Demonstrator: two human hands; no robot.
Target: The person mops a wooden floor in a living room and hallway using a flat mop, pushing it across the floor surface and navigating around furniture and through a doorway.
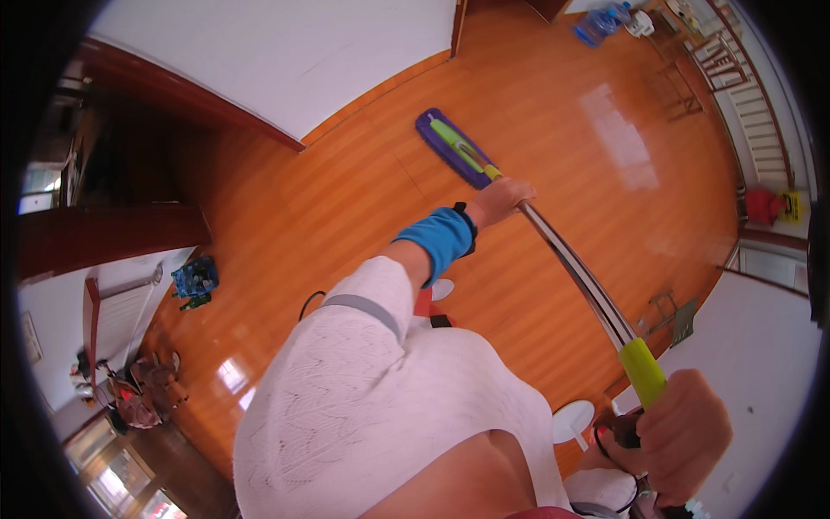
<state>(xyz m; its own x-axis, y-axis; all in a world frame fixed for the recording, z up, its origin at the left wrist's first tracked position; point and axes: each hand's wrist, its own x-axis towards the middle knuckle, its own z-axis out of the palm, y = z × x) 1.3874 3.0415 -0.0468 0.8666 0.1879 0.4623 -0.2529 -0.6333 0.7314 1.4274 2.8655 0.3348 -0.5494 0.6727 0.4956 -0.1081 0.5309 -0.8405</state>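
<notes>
A flat mop with a purple pad (447,156) and a green head frame rests on the wooden floor. My left hand (502,201), below a blue cuff and a black wristband, is closed around the metal pole (574,269) just above the mop head. At lower right, my right hand (687,434) grips the upper end of the pole by its light green handle (642,373). The pole slants between both hands. The mop pad lies beyond my left hand, a short way out from the corner of a white wall.
The white wall (279,58) juts in at upper left. Bottles (194,279) stand on the floor at left, blue water jugs (600,26) at the top. A chair (720,65) is at upper right, a folding chair (681,321) by the right wall. A white round object (572,420) is near my right forearm.
</notes>
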